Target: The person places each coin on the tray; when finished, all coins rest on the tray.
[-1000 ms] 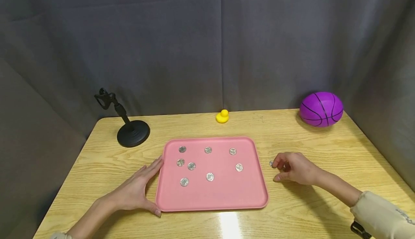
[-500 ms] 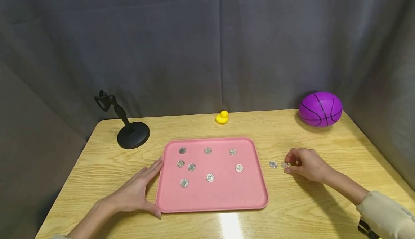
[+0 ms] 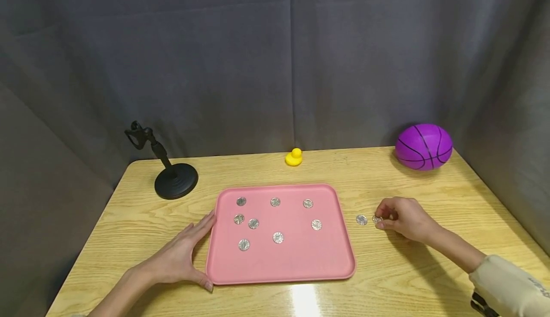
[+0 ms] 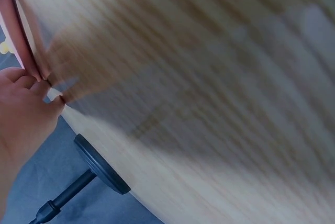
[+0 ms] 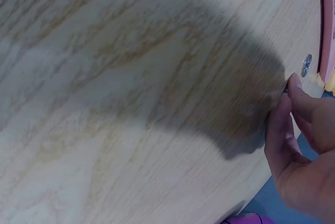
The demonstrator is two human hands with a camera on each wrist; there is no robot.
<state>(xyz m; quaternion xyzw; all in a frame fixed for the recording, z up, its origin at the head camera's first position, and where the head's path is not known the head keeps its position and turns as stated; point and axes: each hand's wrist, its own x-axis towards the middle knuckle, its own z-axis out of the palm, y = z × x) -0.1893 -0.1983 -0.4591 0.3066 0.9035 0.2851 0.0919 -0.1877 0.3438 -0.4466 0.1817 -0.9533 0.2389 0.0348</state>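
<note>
A pink rectangular tray lies on the wooden table with several silver coins spread flat over its surface. My left hand rests against the tray's left edge, fingers straight and spread, thumb by the near-left corner. To the right of the tray, my right hand pinches a silver coin between thumb and fingertips, down at the tabletop. Another coin lies flat on the wood between that hand and the tray. In the right wrist view, the fingertips mostly hide the pinched coin.
Behind the tray sits a yellow rubber duck. A black stand with a round base is at the back left, and a purple ball at the back right. Grey curtains hang around the table.
My right hand has moved right, from beside the nearer loose coin to the coin farther right, uncovering the nearer one. The left hand stays at the tray's edge.
</note>
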